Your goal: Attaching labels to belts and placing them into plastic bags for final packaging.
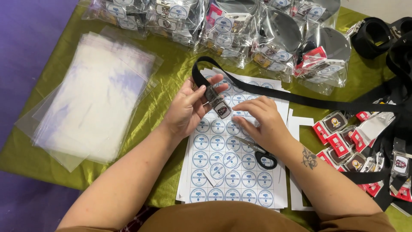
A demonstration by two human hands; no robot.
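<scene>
My left hand point(189, 107) holds a small metal belt buckle point(217, 103) with a dark emblem, attached to a black webbing strap point(300, 99) that loops behind my fingers and runs off to the right. My right hand point(262, 122) rests palm down on a sheet of round blue-and-white stickers point(223, 172), its fingertips picking at a sticker just below the buckle. Black-handled scissors point(259, 152) lie on the sheet under my right wrist.
A stack of clear plastic bags point(90, 99) lies at the left on the green cloth point(167, 73). Several filled bags of buckles point(240, 30) line the back. Loose red-and-silver buckles point(343, 141) and black straps point(377, 30) sit at the right.
</scene>
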